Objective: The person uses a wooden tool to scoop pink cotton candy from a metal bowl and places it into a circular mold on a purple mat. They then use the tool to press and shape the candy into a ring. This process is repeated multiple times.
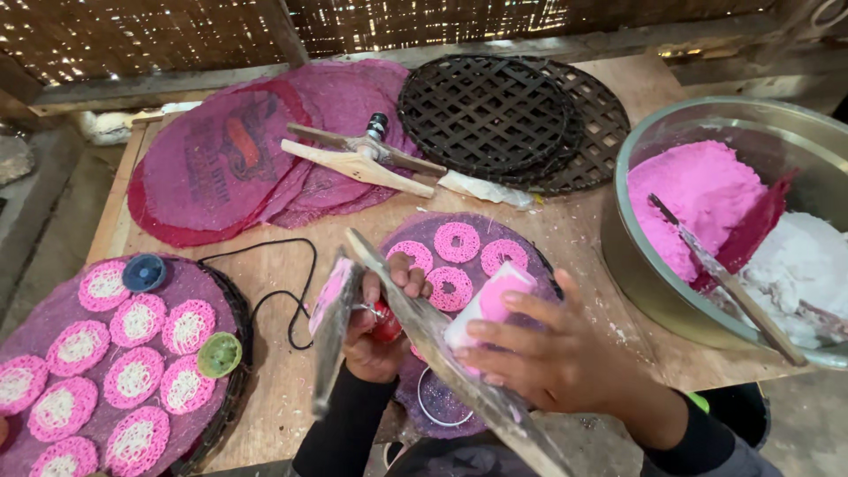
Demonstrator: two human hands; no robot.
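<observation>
Here, left hand (380,331) clamped on wooden press (415,327), right hand (548,358) gripping pink-dusted white cup (486,305)

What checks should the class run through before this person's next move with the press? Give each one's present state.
1. Left hand grips the wooden press by its red-handled part: ok.
2. Right hand holds a lump of pink-and-white dough against the press: ok.
3. Purple mat under the press has free room beside its four pink rings: ok.
4. Bowl of pink and white dough stands within view at the right: ok.
5. Black cord lies apart from both hands: ok.
6. Whether the press is fully loaded: cannot tell.
</observation>
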